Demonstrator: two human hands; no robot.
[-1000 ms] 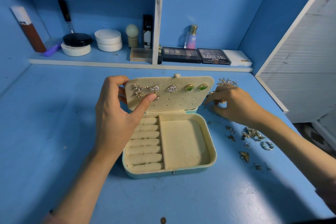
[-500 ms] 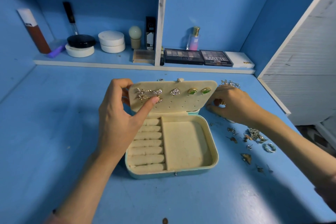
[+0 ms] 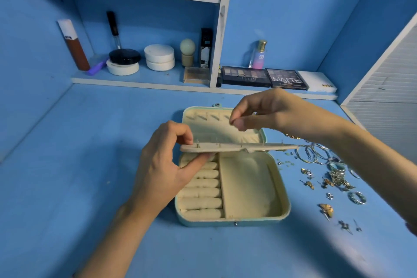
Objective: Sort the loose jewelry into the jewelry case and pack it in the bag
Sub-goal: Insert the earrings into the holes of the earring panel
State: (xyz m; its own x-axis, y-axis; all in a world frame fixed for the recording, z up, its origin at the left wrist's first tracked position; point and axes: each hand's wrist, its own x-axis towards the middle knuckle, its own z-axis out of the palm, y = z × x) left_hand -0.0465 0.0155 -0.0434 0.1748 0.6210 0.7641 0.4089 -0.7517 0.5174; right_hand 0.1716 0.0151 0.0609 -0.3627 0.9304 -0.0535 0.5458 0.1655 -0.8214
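Our hands meet over the case. Our left hand [image 3: 162, 165] pinches the left end of the flat, cream, felt-covered earring panel [image 3: 237, 148] between thumb and fingers. It holds the panel roughly level above the open pale-green, cream-lined jewelry case [image 3: 287, 203], which sits on the blue painted surface [image 3: 90, 142]. Our right hand [image 3: 270, 113] hovers just above the panel with its fingertips drawn together; we cannot tell whether they pinch a tiny backing or nothing at all.

Thin metal earring posts [image 3: 241, 144] stand up through the panel, so we judge the earring faces to be hanging underneath, out of sight. Any post without a backing could let its earring drop into the cream padded ring rolls [image 3: 203, 192] or the open tray beside them.

We grip the panel at one end only, so a push on a post from above could tip or twist it.

A backing, if we hold one, is small enough to slip and vanish on the surface.

Our right forearm also passes close over the scattered silver and gold loose jewelry [image 3: 334, 178] to the right of the case. A careless sweep there could knock pieces away.
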